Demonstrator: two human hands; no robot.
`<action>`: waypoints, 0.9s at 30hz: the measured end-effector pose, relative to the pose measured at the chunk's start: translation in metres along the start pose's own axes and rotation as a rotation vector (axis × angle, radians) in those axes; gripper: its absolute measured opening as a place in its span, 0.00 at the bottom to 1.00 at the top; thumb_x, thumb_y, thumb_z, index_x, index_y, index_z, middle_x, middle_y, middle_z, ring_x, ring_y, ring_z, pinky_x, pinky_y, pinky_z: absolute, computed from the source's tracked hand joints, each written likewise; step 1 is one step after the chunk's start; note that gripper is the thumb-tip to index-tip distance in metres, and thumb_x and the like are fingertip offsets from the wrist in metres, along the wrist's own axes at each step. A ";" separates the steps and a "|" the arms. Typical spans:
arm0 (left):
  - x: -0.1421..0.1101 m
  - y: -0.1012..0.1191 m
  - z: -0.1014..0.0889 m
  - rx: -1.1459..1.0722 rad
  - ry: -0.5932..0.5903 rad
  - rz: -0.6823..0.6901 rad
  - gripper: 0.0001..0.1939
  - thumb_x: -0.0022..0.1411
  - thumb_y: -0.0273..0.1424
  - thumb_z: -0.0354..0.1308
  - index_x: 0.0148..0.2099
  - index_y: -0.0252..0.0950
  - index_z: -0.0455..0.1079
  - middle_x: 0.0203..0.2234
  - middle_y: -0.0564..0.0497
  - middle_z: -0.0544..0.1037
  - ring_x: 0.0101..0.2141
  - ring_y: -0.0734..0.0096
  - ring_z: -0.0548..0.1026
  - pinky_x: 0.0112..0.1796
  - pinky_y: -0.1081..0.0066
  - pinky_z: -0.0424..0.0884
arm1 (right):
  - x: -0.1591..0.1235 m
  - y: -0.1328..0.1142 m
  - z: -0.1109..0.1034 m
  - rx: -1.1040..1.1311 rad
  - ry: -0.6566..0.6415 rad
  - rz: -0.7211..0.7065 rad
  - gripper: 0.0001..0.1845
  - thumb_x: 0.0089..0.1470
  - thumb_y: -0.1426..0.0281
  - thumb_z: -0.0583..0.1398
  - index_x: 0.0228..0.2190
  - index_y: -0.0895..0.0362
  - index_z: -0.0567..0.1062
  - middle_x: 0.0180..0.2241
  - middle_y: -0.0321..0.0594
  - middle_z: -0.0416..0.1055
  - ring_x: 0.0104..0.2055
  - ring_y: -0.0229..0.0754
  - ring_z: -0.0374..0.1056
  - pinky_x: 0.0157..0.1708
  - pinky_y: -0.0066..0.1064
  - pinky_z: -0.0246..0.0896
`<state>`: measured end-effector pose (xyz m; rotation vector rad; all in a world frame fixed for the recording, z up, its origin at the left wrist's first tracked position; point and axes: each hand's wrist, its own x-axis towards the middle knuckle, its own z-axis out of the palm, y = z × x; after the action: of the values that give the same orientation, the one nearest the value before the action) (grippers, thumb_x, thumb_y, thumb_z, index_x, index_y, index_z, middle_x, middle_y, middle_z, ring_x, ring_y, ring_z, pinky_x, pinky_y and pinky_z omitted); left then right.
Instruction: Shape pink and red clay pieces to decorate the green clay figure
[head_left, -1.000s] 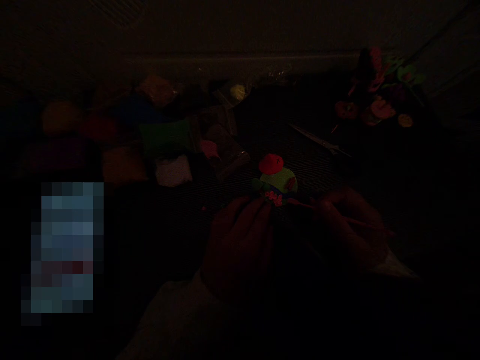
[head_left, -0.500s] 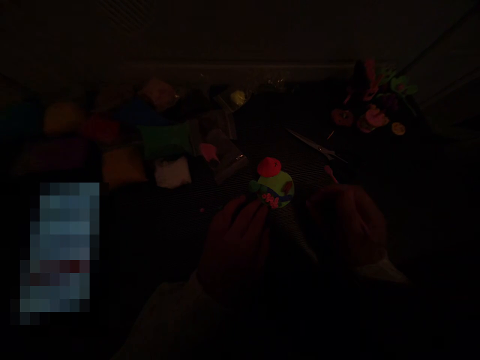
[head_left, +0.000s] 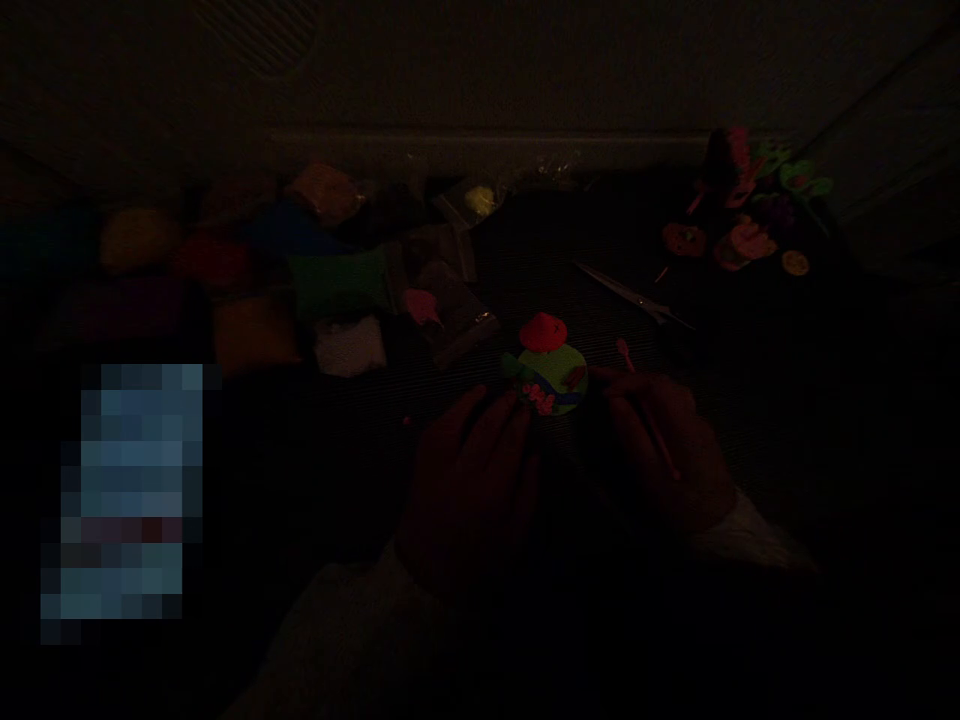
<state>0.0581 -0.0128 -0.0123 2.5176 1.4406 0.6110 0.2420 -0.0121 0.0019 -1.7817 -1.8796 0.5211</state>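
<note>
The scene is very dark. A small clay figure [head_left: 552, 372] with a green round body, a red cap and small red dots sits on a dark mat in the middle. My left hand [head_left: 480, 470] rests just below and left of it, fingertips touching its lower edge, fingers curled. My right hand [head_left: 667, 440] is to the figure's right, closed around a thin pink stick tool [head_left: 645, 410] whose tip points up and left, close to the figure.
Several coloured clay packs [head_left: 330, 285] lie at the left. Scissors [head_left: 637, 297] lie behind the figure. More clay figures [head_left: 750, 215] stand at the back right. A blurred bright rectangle [head_left: 127, 500] is at the lower left.
My right hand turned the pink stick from pointing right to upright, then brought it closer to the figure. My left hand barely moved.
</note>
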 end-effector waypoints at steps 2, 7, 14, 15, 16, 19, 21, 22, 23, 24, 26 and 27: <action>0.000 0.000 0.000 -0.001 0.004 0.001 0.20 0.52 0.29 0.52 0.49 0.32 0.62 0.47 0.45 0.68 0.50 0.55 0.60 0.46 0.56 0.60 | 0.000 0.001 -0.001 0.009 -0.001 -0.005 0.07 0.52 0.70 0.51 0.35 0.54 0.65 0.42 0.37 0.67 0.44 0.42 0.60 0.41 0.37 0.51; -0.001 0.000 0.000 0.017 0.049 -0.038 0.19 0.52 0.29 0.52 0.48 0.34 0.63 0.47 0.45 0.67 0.50 0.54 0.60 0.46 0.54 0.59 | -0.002 0.001 -0.001 0.032 -0.003 -0.006 0.08 0.51 0.71 0.52 0.36 0.54 0.65 0.41 0.36 0.68 0.42 0.41 0.61 0.41 0.36 0.52; 0.000 0.001 -0.003 0.042 0.065 -0.088 0.17 0.52 0.30 0.52 0.47 0.36 0.64 0.47 0.46 0.68 0.50 0.54 0.60 0.45 0.53 0.57 | -0.005 0.003 -0.003 0.094 0.029 0.008 0.12 0.52 0.70 0.50 0.39 0.53 0.66 0.40 0.38 0.67 0.41 0.41 0.62 0.42 0.36 0.54; 0.000 0.001 -0.003 0.048 0.059 -0.089 0.17 0.52 0.30 0.52 0.47 0.36 0.64 0.47 0.46 0.68 0.50 0.54 0.60 0.45 0.53 0.57 | -0.006 0.003 -0.005 0.119 0.050 0.016 0.13 0.53 0.70 0.49 0.41 0.52 0.66 0.40 0.39 0.66 0.42 0.41 0.62 0.41 0.36 0.54; 0.000 0.000 -0.003 0.053 0.052 -0.090 0.17 0.52 0.30 0.52 0.47 0.36 0.64 0.47 0.46 0.68 0.50 0.53 0.60 0.45 0.53 0.56 | -0.008 0.004 -0.008 0.148 0.061 0.012 0.14 0.53 0.70 0.48 0.42 0.52 0.66 0.39 0.39 0.66 0.41 0.42 0.62 0.40 0.36 0.55; 0.000 -0.001 -0.003 0.057 0.042 -0.096 0.17 0.53 0.31 0.52 0.47 0.35 0.64 0.47 0.45 0.68 0.50 0.53 0.60 0.45 0.53 0.57 | -0.013 0.005 -0.015 0.239 0.002 -0.063 0.15 0.54 0.69 0.46 0.39 0.50 0.68 0.32 0.38 0.67 0.35 0.41 0.63 0.34 0.34 0.57; 0.001 0.000 -0.003 0.056 0.046 -0.098 0.17 0.53 0.31 0.52 0.46 0.35 0.64 0.47 0.45 0.68 0.50 0.53 0.60 0.45 0.53 0.56 | -0.015 0.002 -0.017 0.261 -0.045 -0.060 0.12 0.53 0.69 0.47 0.34 0.50 0.69 0.29 0.37 0.66 0.31 0.39 0.63 0.31 0.32 0.57; 0.001 0.000 -0.003 0.057 0.045 -0.099 0.17 0.53 0.31 0.52 0.46 0.35 0.64 0.47 0.45 0.68 0.50 0.53 0.60 0.45 0.53 0.56 | -0.016 0.000 -0.017 0.265 -0.051 -0.034 0.10 0.53 0.68 0.47 0.33 0.51 0.68 0.27 0.37 0.65 0.29 0.38 0.62 0.29 0.31 0.57; 0.001 0.001 -0.003 0.057 0.043 -0.100 0.17 0.53 0.31 0.52 0.46 0.35 0.64 0.47 0.45 0.68 0.50 0.53 0.60 0.45 0.53 0.56 | -0.016 -0.002 -0.016 0.268 -0.046 -0.004 0.08 0.53 0.68 0.48 0.31 0.51 0.66 0.26 0.36 0.64 0.28 0.38 0.62 0.28 0.31 0.57; 0.001 0.001 -0.003 0.057 0.039 -0.099 0.17 0.53 0.31 0.52 0.46 0.35 0.65 0.47 0.45 0.68 0.50 0.53 0.60 0.45 0.53 0.56 | -0.016 -0.004 -0.015 0.272 -0.054 0.012 0.07 0.53 0.68 0.48 0.29 0.52 0.65 0.26 0.36 0.63 0.27 0.37 0.61 0.27 0.30 0.57; 0.001 0.001 -0.003 0.058 0.040 -0.099 0.17 0.53 0.31 0.52 0.46 0.35 0.65 0.47 0.45 0.68 0.50 0.53 0.61 0.45 0.53 0.57 | -0.017 -0.006 -0.012 0.272 -0.076 0.006 0.07 0.53 0.67 0.48 0.27 0.53 0.63 0.25 0.36 0.61 0.27 0.37 0.60 0.27 0.30 0.57; 0.001 0.001 -0.003 0.059 0.049 -0.094 0.16 0.52 0.31 0.52 0.45 0.35 0.65 0.47 0.45 0.68 0.49 0.53 0.61 0.45 0.53 0.57 | -0.017 -0.006 -0.012 0.258 -0.078 0.002 0.07 0.53 0.66 0.48 0.27 0.53 0.63 0.25 0.36 0.61 0.27 0.37 0.60 0.27 0.30 0.57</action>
<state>0.0578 -0.0123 -0.0087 2.4777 1.6068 0.6266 0.2448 -0.0303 0.0129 -1.6147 -1.7701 0.8060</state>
